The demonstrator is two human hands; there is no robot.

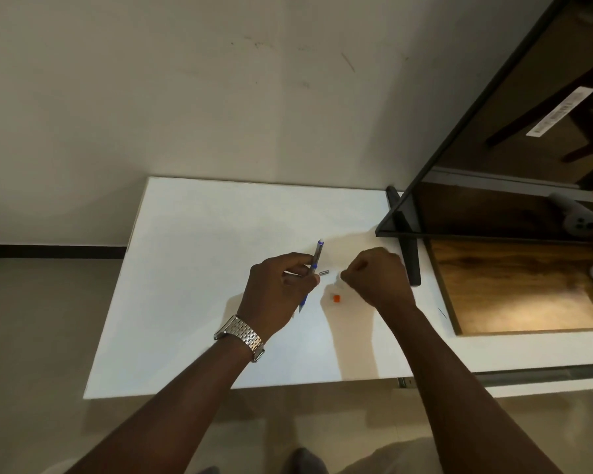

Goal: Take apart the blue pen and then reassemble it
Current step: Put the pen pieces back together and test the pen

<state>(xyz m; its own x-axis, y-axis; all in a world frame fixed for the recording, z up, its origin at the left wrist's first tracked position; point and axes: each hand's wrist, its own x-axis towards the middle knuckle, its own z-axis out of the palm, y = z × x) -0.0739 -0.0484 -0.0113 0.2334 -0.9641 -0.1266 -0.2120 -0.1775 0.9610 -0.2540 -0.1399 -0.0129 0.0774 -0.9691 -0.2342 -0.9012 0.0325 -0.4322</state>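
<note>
Left hand grips blue pen above table.

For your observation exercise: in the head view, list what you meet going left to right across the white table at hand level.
Wristwatch → left hand → blue pen → small grey piece → orange piece → right hand → black stand leg.

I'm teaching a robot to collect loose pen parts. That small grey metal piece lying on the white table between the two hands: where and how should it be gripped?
Pinch the small grey metal piece across its short width at the middle, coming straight down from above. It lies flat on the white table, a short cylinder running left-right, so its long sides are exposed; the left hand and right hand flank its ends.
</note>
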